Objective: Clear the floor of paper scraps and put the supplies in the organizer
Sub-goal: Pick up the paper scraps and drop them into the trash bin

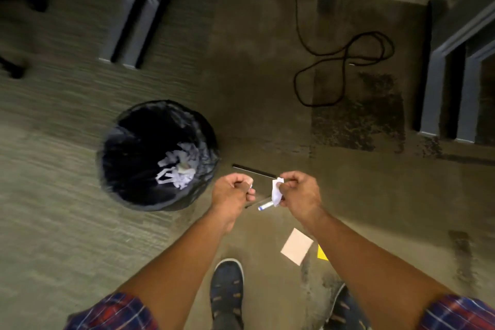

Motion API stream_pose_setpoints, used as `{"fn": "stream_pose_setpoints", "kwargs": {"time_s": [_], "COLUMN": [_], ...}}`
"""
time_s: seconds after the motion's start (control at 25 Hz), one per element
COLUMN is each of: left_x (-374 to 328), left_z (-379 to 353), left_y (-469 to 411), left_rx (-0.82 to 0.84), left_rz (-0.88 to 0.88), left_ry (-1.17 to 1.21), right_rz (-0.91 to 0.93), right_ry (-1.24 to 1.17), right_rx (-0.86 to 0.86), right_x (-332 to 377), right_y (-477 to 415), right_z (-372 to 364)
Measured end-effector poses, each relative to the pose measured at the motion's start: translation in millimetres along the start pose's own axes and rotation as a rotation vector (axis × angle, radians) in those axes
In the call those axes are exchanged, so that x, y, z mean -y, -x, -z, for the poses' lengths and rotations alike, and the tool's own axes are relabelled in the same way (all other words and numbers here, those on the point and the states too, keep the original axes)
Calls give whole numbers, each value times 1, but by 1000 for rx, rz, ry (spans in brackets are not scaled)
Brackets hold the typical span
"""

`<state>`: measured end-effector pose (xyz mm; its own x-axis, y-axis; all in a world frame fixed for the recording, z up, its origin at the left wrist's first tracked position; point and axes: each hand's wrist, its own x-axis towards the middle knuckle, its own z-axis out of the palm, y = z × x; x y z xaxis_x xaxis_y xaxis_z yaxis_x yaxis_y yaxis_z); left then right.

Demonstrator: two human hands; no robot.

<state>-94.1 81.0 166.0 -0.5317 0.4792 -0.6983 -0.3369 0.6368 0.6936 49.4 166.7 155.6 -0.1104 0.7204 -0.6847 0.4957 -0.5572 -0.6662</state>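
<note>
Both hands closed: right hand [300, 193] pinching paper scrap [277, 191]; left hand [231, 191] fisted, contents unclear, nearer bin [158, 155], leftward.

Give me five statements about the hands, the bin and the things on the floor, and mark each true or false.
1. The right hand holds a white paper scrap. True.
2. The bin is empty. False: white scraps lie inside it.
3. A pink note pad lies on the carpet. True.
4. The left hand grips a pen. False: it is a closed fist; the pen lies on the floor.
5. A black cable lies looped on the floor. True.
</note>
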Motion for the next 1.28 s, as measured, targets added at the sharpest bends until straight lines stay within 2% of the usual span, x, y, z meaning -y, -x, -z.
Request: {"fn": "stream_pose_setpoints", "kwargs": {"time_s": [0.16, 0.32, 0.52, 0.84, 1.28], "left_x": [-30, -36, -27, -28, -35], "left_z": [89, 160, 202, 203, 189], "left_y": [1, -16, -35, -39, -61], "left_rx": [-168, -326, -389, -430, -498], "left_rz": [-19, 37, 66, 63, 26], "left_ry": [58, 107, 94, 77, -251], "right_rz": [81, 118, 87, 81, 39], "right_ry": [19, 49, 42, -55, -110], "right_rx": [122, 200, 234, 244, 129], "right_x": [62, 96, 101, 96, 76], "right_y": [31, 49, 49, 52, 26], "right_z": [-87, -163, -208, -184, -107]}}
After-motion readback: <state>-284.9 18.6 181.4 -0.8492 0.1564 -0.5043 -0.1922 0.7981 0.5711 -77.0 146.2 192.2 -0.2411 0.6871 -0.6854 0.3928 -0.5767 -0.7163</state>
